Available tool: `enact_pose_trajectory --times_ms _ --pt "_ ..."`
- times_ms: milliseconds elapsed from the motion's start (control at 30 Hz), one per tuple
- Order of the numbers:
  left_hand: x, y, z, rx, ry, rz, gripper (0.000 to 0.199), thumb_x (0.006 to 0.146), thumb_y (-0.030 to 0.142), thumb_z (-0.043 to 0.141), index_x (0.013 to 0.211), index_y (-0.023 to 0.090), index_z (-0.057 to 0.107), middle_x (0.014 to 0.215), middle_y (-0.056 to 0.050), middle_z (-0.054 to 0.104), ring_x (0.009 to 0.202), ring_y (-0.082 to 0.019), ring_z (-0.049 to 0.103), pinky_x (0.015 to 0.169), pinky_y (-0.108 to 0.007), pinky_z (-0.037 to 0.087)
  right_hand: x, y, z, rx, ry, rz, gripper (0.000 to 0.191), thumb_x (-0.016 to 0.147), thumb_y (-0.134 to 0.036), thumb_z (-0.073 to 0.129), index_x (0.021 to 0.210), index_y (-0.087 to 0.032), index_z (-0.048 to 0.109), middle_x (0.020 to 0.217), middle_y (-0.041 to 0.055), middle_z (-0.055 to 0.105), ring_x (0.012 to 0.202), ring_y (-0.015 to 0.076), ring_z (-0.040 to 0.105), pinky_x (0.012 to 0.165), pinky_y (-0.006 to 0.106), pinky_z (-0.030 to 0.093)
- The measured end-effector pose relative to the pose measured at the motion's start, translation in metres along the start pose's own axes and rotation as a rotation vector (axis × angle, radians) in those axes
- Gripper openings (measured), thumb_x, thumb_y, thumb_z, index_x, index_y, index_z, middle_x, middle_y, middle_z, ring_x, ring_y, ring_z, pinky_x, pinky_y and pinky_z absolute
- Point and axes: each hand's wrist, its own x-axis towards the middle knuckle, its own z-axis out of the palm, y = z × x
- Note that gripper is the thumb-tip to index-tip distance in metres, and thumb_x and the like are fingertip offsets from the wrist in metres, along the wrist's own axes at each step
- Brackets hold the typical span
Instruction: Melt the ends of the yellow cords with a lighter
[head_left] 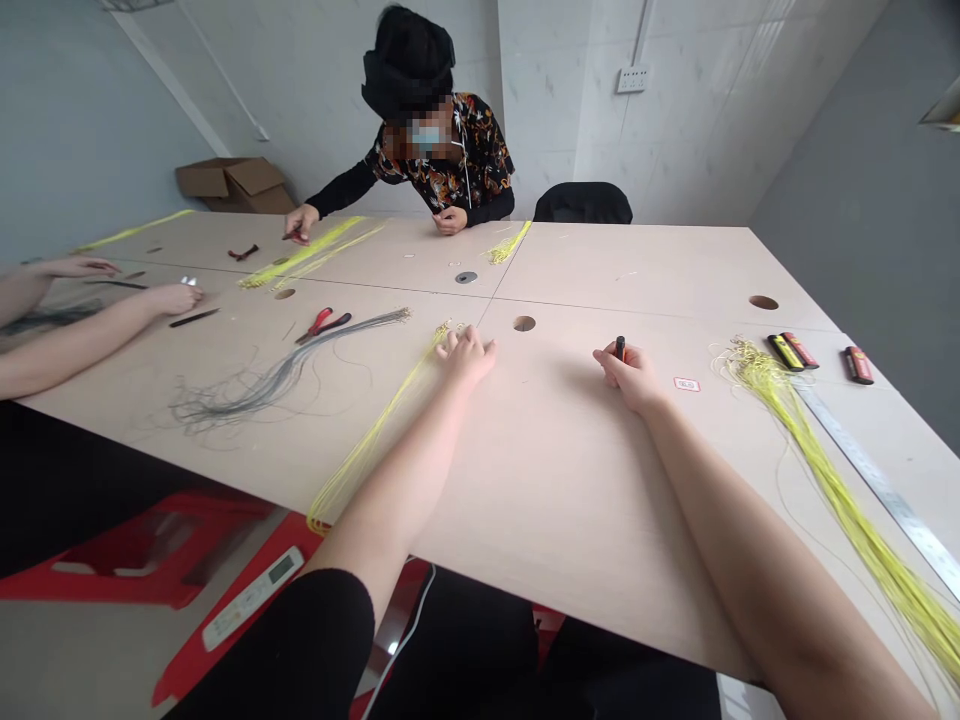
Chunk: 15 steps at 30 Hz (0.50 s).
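My left hand (pixel 466 358) rests palm down on the pale wooden table (pixel 570 480), fingers apart, beside the end of a thin bundle of yellow cords (pixel 373 442) that loops down to the table edge. My right hand (pixel 628 378) grips a short dark stick (pixel 620 347), possibly a marker, with its top showing above my fingers. To its right lies a larger bundle of yellow cords (pixel 829 490), next to a long steel ruler (pixel 885 490).
Red-handled pliers (pixel 322 323) lie by a spread of grey cords (pixel 262 375). A masked co-worker (pixel 442 150) works across the table, and another person's arms (pixel 97 330) reach in at left. Small black cases (pixel 791 352) stand at right. Red stools (pixel 150 550) sit below.
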Motion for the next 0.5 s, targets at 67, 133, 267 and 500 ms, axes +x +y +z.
enact_pose_trajectory --times_ms 67,133,267,500 --pt "0.0007 -0.0005 0.0012 0.002 -0.005 0.055 0.040 0.088 0.045 0.036 0.116 0.020 0.051 0.121 -0.013 0.064 0.134 -0.030 0.033 0.104 -0.052 0.027 0.0003 0.0007 -0.0004 0.000 -0.002 0.006 0.036 0.069 -0.038 0.068 0.062 -0.020 0.038 0.054 -0.0064 0.030 0.047 0.0063 0.025 0.047 0.025 0.020" --pt "0.0017 -0.0010 0.0024 0.003 -0.009 0.090 0.038 0.088 0.044 0.036 0.114 0.021 0.051 0.117 -0.012 0.066 0.132 -0.030 0.036 0.103 -0.050 0.029 0.0000 0.0002 -0.0002 -0.006 0.002 0.012 0.035 0.068 -0.038 0.068 0.062 -0.020 0.039 0.054 -0.0063 0.030 0.047 0.0063 0.026 0.047 0.025 0.020" --pt "0.0027 -0.0013 0.0032 0.017 -0.020 0.131 0.034 0.088 0.043 0.039 0.113 0.023 0.052 0.117 -0.011 0.066 0.130 -0.030 0.038 0.101 -0.048 0.031 -0.0021 -0.0037 0.0011 -0.027 0.014 0.015 0.035 0.067 -0.038 0.068 0.062 -0.020 0.039 0.054 -0.0061 0.031 0.048 0.0067 0.027 0.047 0.025 0.022" --pt "-0.0020 0.0019 -0.0005 0.053 0.065 0.061 0.039 0.087 0.042 0.040 0.118 0.021 0.050 0.135 -0.013 0.054 0.133 -0.033 0.034 0.099 -0.048 0.034 -0.0027 -0.0048 0.0013 -0.065 0.023 0.018 0.035 0.067 -0.040 0.069 0.062 -0.020 0.041 0.054 -0.0056 0.032 0.048 0.0075 0.029 0.047 0.025 0.023"
